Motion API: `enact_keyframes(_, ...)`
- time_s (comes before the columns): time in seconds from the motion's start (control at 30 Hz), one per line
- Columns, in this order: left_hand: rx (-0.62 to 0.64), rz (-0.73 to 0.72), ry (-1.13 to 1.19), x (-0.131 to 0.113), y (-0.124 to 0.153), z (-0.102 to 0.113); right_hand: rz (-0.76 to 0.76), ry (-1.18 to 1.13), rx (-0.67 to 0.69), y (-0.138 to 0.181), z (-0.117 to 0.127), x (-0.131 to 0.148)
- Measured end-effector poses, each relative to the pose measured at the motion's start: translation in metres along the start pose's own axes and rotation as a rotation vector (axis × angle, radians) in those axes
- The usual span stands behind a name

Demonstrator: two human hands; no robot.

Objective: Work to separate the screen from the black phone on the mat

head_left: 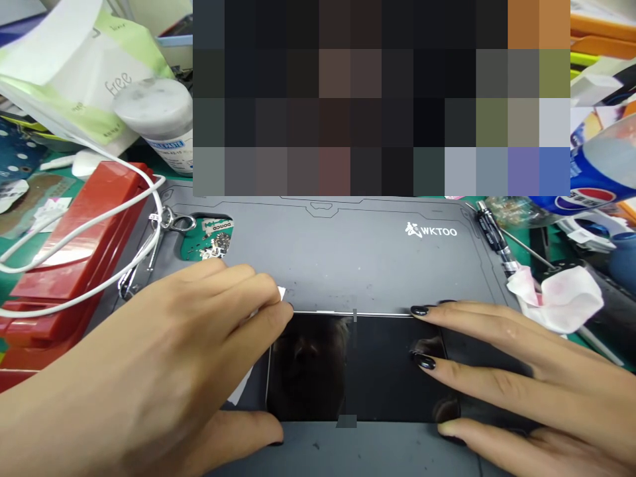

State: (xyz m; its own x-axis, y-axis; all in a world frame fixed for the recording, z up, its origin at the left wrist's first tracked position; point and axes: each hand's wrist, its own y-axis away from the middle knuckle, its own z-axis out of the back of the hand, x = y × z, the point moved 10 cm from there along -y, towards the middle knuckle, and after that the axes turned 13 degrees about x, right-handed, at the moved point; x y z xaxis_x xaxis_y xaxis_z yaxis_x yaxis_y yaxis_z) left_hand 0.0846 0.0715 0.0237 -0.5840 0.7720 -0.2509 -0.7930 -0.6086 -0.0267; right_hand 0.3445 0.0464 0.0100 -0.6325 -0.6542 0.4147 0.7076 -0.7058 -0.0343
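Observation:
A black glossy phone (358, 368) lies screen-up on a grey work mat (348, 258). My left hand (163, 358) rests at the phone's left end, fingers closed on a small white piece (281, 293) at its top left corner; more white shows under the palm. My right hand (511, 377) lies on the phone's right end with its fingers stretched flat, dark-painted nails pointing left, pressing the screen.
A red case (64, 258) with a white cable (99, 225) over it sits at left, with tweezers (149, 255) and a green tray of screws (213, 242) beside it. A white jar (159, 122) stands behind. Screwdrivers (494, 242), a crumpled wipe (561, 298) and a bottle (601, 172) are at right.

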Motion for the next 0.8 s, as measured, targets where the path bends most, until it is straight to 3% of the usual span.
enact_keyframes(0.8, 0.071, -0.034, -0.069, -0.006, -0.001, -0.006, 0.033, 0.056, 0.015, 0.014, -0.009, -0.01)
